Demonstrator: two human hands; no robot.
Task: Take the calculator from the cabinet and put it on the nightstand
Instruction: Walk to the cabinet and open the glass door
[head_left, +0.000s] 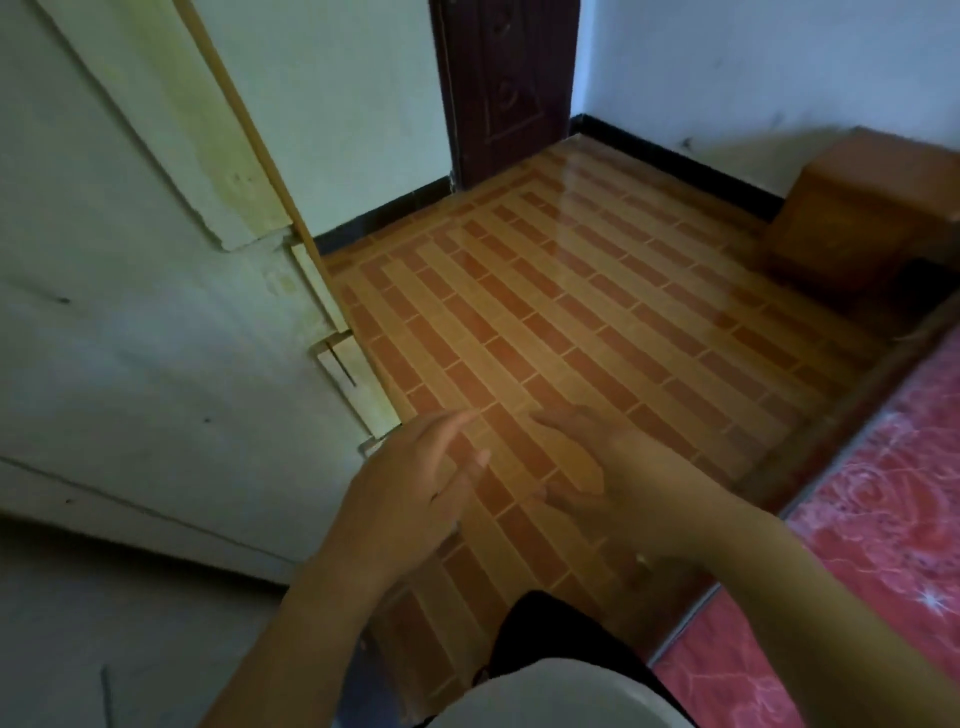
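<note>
A tiled floor (571, 322) of orange and red brick pattern fills the room. Nearest, both hands hover over it with nothing in them: the left hand (410, 488) with fingers spread loose, the right hand (618, 467) blurred, fingers splayed wide. A red patterned bed (893, 519) lies right, a pale cabinet (156, 312) left. Farther off, the wooden nightstand (857, 218) stands by the wall, beyond the dark door (509, 88). The calculator is not in sight.

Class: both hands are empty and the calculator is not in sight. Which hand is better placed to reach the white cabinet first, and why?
Probably the left. The left hand hangs open right beside the white cabinet at its left, while the right hand, also open, sits farther over toward the red bed cover.
</note>
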